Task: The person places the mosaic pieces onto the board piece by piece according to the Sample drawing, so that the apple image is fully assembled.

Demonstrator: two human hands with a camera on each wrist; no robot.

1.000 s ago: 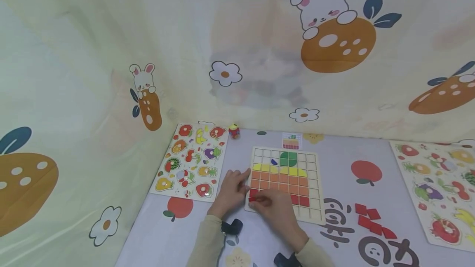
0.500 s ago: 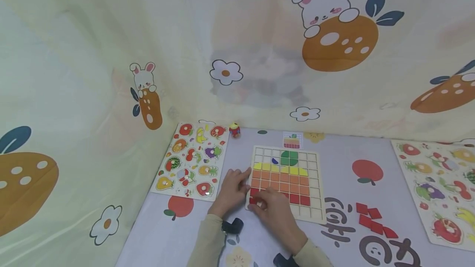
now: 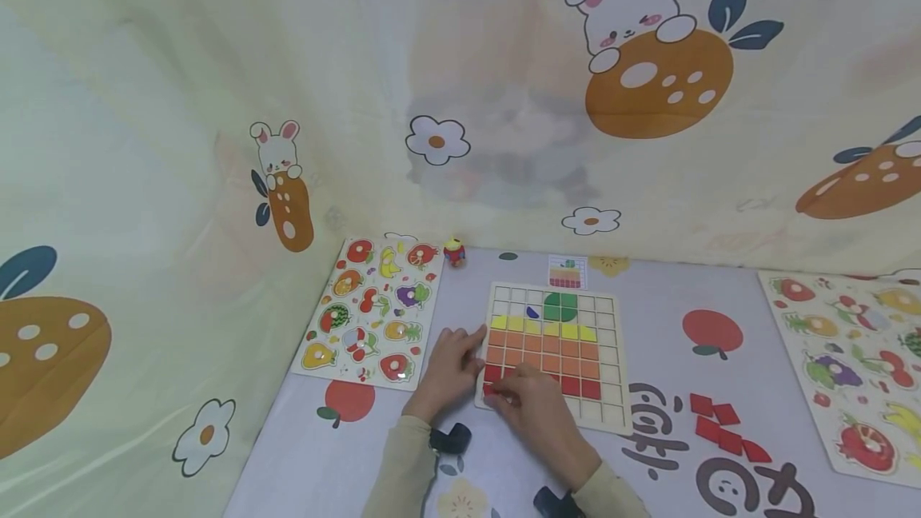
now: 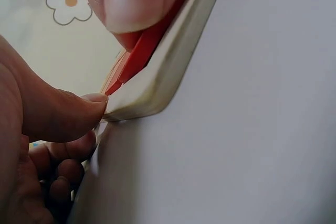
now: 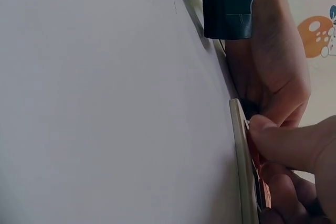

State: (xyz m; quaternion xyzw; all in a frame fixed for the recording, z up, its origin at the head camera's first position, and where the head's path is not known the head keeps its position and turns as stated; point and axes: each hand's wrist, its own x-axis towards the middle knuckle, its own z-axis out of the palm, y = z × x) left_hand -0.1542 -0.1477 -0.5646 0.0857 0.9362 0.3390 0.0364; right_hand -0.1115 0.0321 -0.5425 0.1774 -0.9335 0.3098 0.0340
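Observation:
A square grid board (image 3: 610, 378) lies on the table, filled partly with green, blue, yellow, orange and red tiles. My right hand (image 3: 540, 410) is at its lower left corner, thumb and finger pinching a red tile (image 4: 137, 61) against the board. In the left wrist view this tile is partly covered by the right thumb. My left hand (image 3: 442, 370) touches the board's left edge with a straight index finger and the thumb. Its thumb tip (image 4: 94, 106) lies close to the red tile, while its other fingers are bent below.
Several loose red pieces (image 3: 708, 430) lie right of the board. A small picture card (image 3: 567, 271) and a little figurine (image 3: 454, 253) are behind it. Fruit puzzle boards stand at the left (image 3: 424, 314) and right (image 3: 831, 430). A printed cloth backdrop (image 3: 504, 182) rises behind.
The red tile in my right hand has gone from raised and visible to low against the board, its fingers shifting slightly there. My left hand has stayed at the board's edge.

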